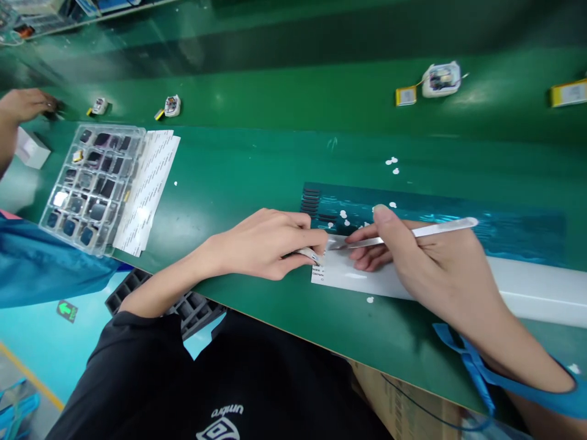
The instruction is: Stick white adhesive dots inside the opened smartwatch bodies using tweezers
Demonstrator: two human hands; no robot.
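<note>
My left hand (270, 241) pinches something small at the white strip's (362, 278) end, too covered by my fingers to make out. The strip's print is too tiny to read. My right hand (426, 256) hides the strip's middle, and the right edge cuts it off.

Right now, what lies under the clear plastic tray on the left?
White printed sheets stick out from under the tray along its right side, on the green table. How far they run beneath is hidden by the tray's dark parts.
</note>
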